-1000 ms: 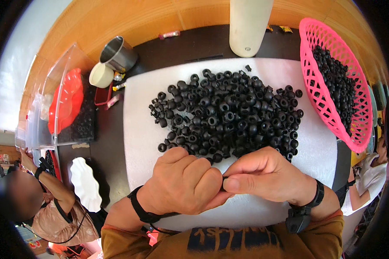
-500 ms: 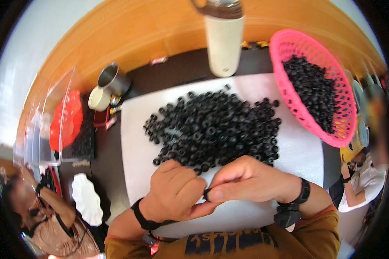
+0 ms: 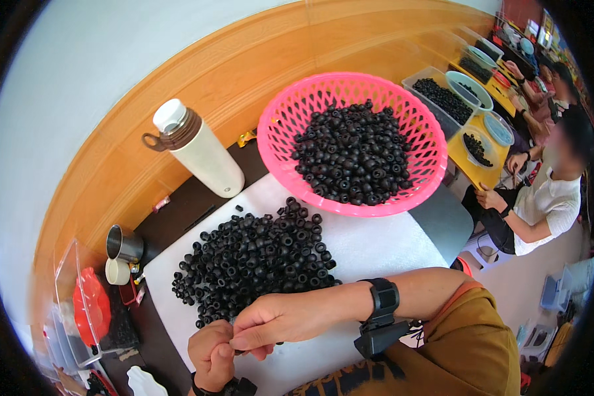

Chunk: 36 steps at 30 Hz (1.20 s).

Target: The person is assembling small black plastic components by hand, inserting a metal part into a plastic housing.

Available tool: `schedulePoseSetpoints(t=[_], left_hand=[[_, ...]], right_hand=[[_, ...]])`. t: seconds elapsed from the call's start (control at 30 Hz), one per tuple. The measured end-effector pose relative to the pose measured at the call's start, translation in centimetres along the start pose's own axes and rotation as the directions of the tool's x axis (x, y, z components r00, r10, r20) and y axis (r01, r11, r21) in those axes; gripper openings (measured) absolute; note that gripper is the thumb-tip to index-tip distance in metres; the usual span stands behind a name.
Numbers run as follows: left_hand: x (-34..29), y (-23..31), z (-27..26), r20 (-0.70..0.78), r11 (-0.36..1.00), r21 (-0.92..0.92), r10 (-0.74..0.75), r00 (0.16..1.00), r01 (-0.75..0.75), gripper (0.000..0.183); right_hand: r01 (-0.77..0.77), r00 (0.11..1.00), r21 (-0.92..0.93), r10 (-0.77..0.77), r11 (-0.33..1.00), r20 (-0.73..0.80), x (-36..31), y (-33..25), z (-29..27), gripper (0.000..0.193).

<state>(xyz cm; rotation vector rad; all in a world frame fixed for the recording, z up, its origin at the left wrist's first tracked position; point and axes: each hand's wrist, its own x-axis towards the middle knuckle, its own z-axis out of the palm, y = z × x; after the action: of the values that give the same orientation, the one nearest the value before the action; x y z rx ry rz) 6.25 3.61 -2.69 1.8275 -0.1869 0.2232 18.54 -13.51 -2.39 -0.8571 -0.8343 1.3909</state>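
My left hand (image 3: 210,353) is closed near the front edge of a white foam sheet (image 3: 389,247). Pressed against it is my right hand (image 3: 264,327), thumb and fingers pinched together. A sliver of a small black ring-shaped part (image 3: 239,352) shows between the two hands; the fingers cover most of it. Just beyond them lies a wide heap of black ring-shaped parts (image 3: 257,257), many with a round hole through the middle. A pink plastic basket (image 3: 270,158) at the far side holds more such black parts (image 3: 353,155).
Behind the heap stand a cream bottle (image 3: 208,158) and, farther left, a metal cup (image 3: 124,243) beside a small cream cup (image 3: 117,271). A clear box with a red dish (image 3: 91,307) is at left. People sit at yellow trays (image 3: 468,162) on the right.
My view has swung to the right, so the basket and the people there show more fully. Both hands stay together in front of the heap, and the black part is now more hidden.
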Motion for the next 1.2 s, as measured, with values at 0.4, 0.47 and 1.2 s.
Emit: schedulePoseSetpoints(t=[0.4, 0.47, 1.2], left_hand=[[1.0, -1.1, 1.2, -0.193, 0.997, -0.073, 0.011, 0.981, -0.026, 0.045], [0.8, -0.7, 1.6, -0.177, 0.999, -0.042, -0.007, 0.984, -0.001, 0.045], [2.7, 0.3, -3.9, 0.196, 0.827, 0.526, -0.346, 0.918, 0.199, 0.012]], right_hand=[[0.8, 0.598, 0.429, -0.499, 0.419, -0.627, -2.5, -4.4, -4.0, 0.07], [0.772, 0.62, 0.418, -0.421, 0.479, -0.662, -2.7, -4.7, -3.1, 0.074], [0.456, 0.826, 0.31, -0.267, 0.834, -0.497, 0.2, -0.4, -2.2, 0.045]])
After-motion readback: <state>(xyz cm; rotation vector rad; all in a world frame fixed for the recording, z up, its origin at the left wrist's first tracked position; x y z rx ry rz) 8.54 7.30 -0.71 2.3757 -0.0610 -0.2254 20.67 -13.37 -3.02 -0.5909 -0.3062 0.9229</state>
